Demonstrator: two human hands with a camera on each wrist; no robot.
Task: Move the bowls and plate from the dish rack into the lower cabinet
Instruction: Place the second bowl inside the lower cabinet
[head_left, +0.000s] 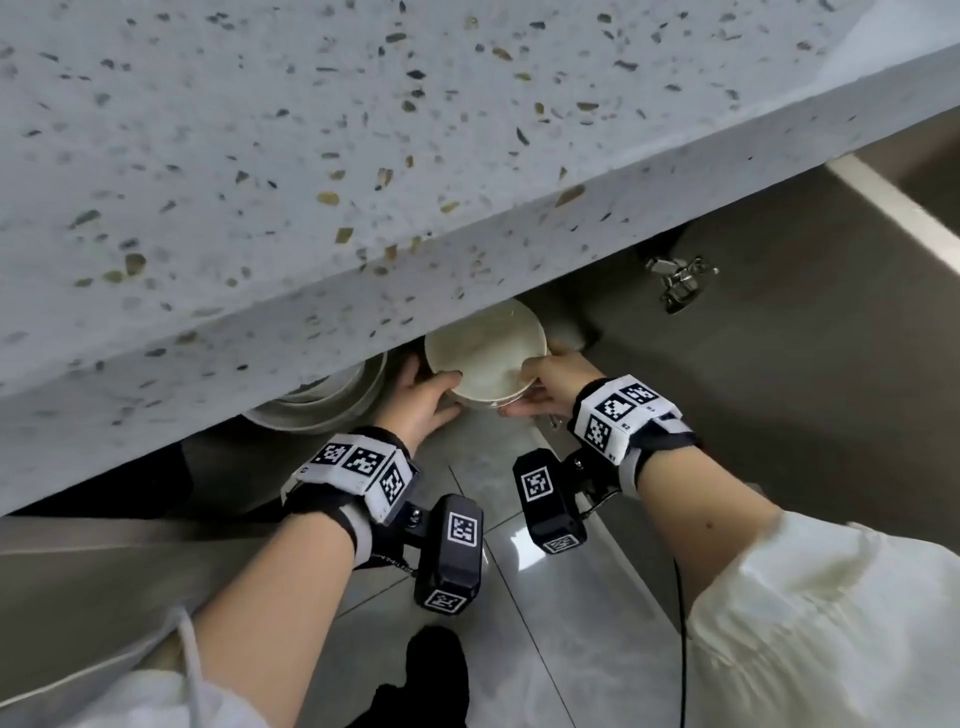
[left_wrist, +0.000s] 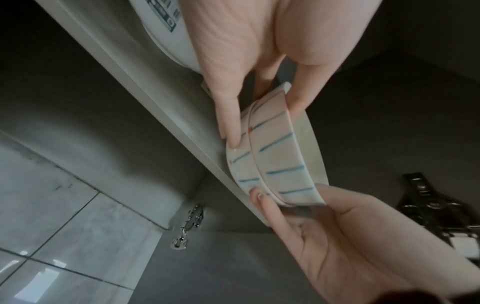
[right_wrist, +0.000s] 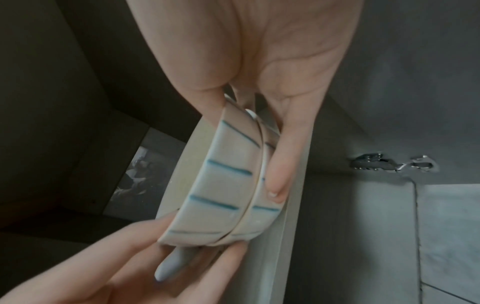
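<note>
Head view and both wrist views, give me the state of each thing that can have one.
Striped bowls: two, nested, held tilted at the cabinet opening.
Left hand: grips the bowls' rim.
Right hand: grips the opposite rim.
White dishes: stacked inside the cabinet, left of the bowls.
Cabinet door: open.

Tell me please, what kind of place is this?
Most likely a home kitchen. A speckled stone counter overhangs an open lower cabinet with a door hinge, stacked striped bowls go in, and the floor is glossy tile.
</note>
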